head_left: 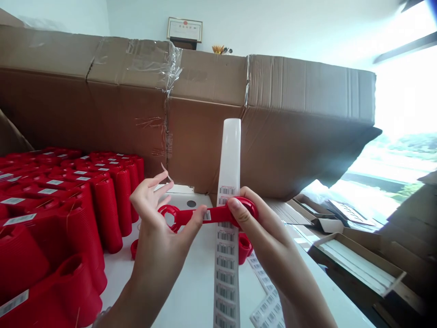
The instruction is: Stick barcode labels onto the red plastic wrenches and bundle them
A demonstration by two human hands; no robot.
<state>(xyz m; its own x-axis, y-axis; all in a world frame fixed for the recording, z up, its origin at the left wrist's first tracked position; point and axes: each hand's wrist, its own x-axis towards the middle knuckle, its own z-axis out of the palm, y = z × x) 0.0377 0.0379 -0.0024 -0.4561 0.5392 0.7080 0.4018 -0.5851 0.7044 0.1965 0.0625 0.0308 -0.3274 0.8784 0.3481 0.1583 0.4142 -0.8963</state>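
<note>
Near the middle, my right hand (266, 228) pinches the right end of a red plastic piece (187, 216), a bar with a round ring at each end. My left hand (160, 228) has its fingers spread above the left ring, its thumb pressed on a small white barcode label (206, 215) on the bar. A thin, pale curved sliver clings to the left fingertips; it may be a label seen edge-on. Behind the red piece runs a long strip of barcode labels (226, 278), its upper end blank white.
Stacks of labelled red plastic parts (105, 209) fill the left side. Other red pieces (243, 248) lie behind my hands on the white table (191, 278). More label sheets (268, 310) lie lower right. A large cardboard box (201, 141) spans the back; open cartons (358, 264) stand right.
</note>
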